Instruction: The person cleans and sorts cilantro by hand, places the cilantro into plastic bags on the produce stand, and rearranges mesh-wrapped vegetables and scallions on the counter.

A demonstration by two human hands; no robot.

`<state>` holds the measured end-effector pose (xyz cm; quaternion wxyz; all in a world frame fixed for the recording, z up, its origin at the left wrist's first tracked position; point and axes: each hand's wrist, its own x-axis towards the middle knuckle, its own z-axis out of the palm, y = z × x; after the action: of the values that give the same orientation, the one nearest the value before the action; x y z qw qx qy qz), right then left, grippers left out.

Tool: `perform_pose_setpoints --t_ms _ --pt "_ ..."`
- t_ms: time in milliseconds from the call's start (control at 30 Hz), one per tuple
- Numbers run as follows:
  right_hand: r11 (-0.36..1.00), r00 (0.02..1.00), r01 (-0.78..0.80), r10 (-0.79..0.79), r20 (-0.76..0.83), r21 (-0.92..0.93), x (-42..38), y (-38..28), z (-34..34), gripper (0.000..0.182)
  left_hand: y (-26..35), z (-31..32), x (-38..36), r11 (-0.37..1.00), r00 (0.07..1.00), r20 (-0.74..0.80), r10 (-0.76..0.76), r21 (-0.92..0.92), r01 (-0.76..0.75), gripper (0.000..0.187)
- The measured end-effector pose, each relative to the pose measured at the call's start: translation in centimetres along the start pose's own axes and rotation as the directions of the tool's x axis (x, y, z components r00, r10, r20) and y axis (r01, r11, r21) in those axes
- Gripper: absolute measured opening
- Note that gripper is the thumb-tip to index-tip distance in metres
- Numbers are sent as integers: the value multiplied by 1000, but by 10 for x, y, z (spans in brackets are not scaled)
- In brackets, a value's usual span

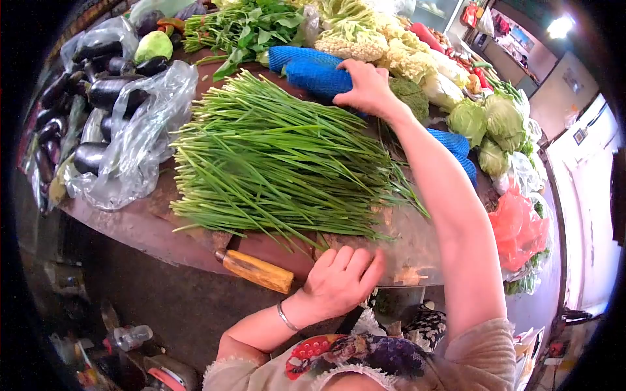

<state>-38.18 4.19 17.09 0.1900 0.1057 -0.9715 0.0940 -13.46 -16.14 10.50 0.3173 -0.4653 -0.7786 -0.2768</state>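
Note:
My right hand reaches to the back of the table, its thumb and fingers around one end of a roll in blue netting. What lies inside the netting is hidden. A second blue-netted roll touches it from behind. My left hand rests at the table's front edge with fingers curled in; nothing shows in it. Left of that hand lies a knife with a wooden handle, its blade partly under the greens. Between my hands spreads a wide pile of long green garlic chives, pale ends to the left.
Eggplants and a clear plastic bag crowd the left side. Leafy greens and cauliflower line the back. To the right are cabbages, more blue netting and a red plastic bag.

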Motion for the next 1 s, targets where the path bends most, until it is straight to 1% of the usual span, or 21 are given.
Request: perform_pose_setpoints --t_ms 33,67,100,133,233,267,300,367,433,467,500,567,600,700,733,833,867,900,933,967,1000 --pt "997 999 -27 28 -17 68 -6 -1 -15 68 0 -1 1 1000 1000 -6 -4 16 4 31" --pt "982 995 -31 47 -85 185 -14 2 -28 67 0 -2 1 1000 1000 -6 -3 22 3 31" --pt "946 994 -34 67 -92 323 -20 10 -41 67 0 -3 2 1000 1000 -6 -3 27 3 31" --pt "914 993 -44 84 -81 404 -31 12 -61 67 -1 -1 1 999 1000 -27 11 32 -10 31" --pt "832 996 -62 91 -25 551 -80 24 -118 66 5 12 -10 996 974 226 -11 85 -8 32" --pt "849 996 -56 82 -27 525 -101 28 -131 65 3 5 -2 997 994 108 14 78 -23 32" --pt "867 997 -47 69 -27 496 -123 31 -141 63 3 6 -3 997 997 69 20 70 -25 33" --pt "903 978 -205 174 115 379 -165 34 -153 61 4 10 -6 998 999 -8 33 56 -32 33" --pt "917 941 -270 187 280 294 -194 41 -155 61 2 25 -20 999 994 112 0 -41 4 32" --pt "946 958 -230 180 221 227 -211 49 -147 62 1 31 -24 996 988 154 -7 -81 20 32" --pt "954 947 -222 162 277 201 -221 57 -141 62 -1 36 -29 992 981 196 -14 -120 39 31" --pt "951 935 -212 131 329 225 -238 69 -131 63 1 27 -20 999 986 169 1 -40 5 30" --pt "963 935 -200 132 329 182 -244 72 -127 62 2 23 -17 1000 987 160 7 -13 -5 30" --pt "958 917 -209 123 378 195 -247 81 -123 61 4 11 -7 998 975 219 40 48 -52 29" --pt "966 890 -198 106 444 166 -241 81 -130 63 6 3 1 996 990 140 33 83 -45 29" --pt "953 870 -204 70 488 226 -206 70 -150 67 2 16 -16 998 979 200 37 33 -45 32" --pt "941 905 -190 56 422 281 -188 64 -151 68 1 16 -15 998 979 196 47 28 -53 33" --pt "943 953 -133 37 302 305 -169 59 -146 65 0 16 -15 998 980 191 60 22 -66 35" --pt "971 978 4 -53 201 237 -148 54 -139 66 0 17 -17 994 975 209 72 64 -87 36" --pt "985 983 62 -89 163 161 -126 43 -133 67 -1 15 -16 993 976 203 85 59 -98 36" --pt "971 970 186 -206 127 148 -101 39 -120 68 -2 12 -12 999 971 238 23 -27 -17 35"
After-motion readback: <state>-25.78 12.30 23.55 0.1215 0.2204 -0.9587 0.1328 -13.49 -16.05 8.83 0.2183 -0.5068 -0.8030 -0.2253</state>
